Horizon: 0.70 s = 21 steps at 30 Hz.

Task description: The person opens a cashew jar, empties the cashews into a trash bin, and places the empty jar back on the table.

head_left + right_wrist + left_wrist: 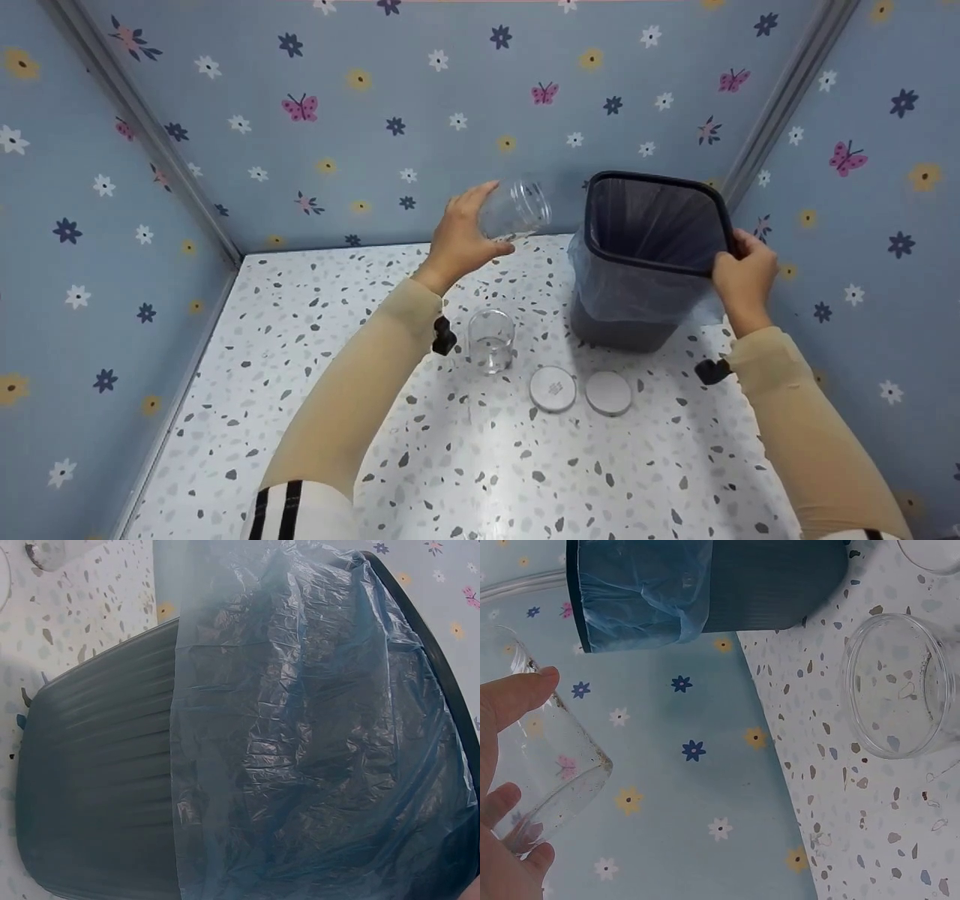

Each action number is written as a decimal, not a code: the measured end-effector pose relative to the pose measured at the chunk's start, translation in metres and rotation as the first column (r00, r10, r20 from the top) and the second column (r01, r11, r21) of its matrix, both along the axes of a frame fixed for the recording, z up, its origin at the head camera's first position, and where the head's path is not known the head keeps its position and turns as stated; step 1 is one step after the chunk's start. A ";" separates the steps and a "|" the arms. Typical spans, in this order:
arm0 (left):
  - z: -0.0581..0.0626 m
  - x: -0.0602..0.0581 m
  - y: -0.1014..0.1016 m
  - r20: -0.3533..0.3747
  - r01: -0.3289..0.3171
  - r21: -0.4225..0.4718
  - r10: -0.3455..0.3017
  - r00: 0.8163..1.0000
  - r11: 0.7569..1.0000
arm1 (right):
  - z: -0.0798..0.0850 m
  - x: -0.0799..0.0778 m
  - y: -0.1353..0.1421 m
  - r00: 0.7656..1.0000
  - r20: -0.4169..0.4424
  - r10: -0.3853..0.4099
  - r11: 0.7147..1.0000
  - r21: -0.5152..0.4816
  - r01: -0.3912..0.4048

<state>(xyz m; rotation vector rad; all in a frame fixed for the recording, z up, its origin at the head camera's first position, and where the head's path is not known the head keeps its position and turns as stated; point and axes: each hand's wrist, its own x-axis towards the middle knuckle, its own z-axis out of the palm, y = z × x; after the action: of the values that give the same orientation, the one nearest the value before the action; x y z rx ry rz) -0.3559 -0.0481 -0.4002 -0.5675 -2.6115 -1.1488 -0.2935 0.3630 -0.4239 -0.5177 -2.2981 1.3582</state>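
Observation:
My left hand (459, 236) holds a clear jar (516, 210) in the air, tipped on its side with its mouth toward the bin. Small specks cling along the jar's lower wall (577, 724) in the left wrist view. On the right, my right hand (746, 274) grips the black rim of a grey trash bin (622, 334), which leans slightly. A thin bluish bag (292, 727) lines the bin and hangs over its outside. In the right wrist view, only a sliver of that hand shows at the lower corner.
A second clear jar (491, 349) stands on the speckled tabletop (315, 315) below my left hand. Two round white lids (553, 388) lie flat side by side in front of the bin. Flower-patterned panels (450, 90) enclose the back and both sides.

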 end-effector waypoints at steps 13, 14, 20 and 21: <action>-0.013 0.003 -0.019 0.009 -0.020 0.010 0.019 1.000 1.000 | -0.001 0.001 0.000 1.000 -0.016 0.000 1.000 -0.005 0.000; -0.014 0.003 -0.020 0.009 -0.018 0.012 0.018 1.000 1.000 | -0.001 0.001 0.000 1.000 -0.017 -0.002 1.000 -0.005 0.001; -0.021 0.005 -0.027 0.010 -0.014 0.020 0.014 1.000 1.000 | 0.000 0.001 -0.001 1.000 -0.011 -0.002 1.000 -0.025 0.002; -0.023 0.005 -0.028 0.010 -0.015 0.018 0.015 1.000 1.000 | 0.001 0.001 -0.001 1.000 -0.009 -0.003 1.000 -0.029 0.003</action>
<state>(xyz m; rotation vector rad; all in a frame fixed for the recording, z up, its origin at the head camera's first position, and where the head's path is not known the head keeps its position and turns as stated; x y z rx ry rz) -0.3511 -0.0756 -0.4228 -0.5396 -2.6060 -1.1727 -0.2923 0.3616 -0.4234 -0.5230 -2.2728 1.3921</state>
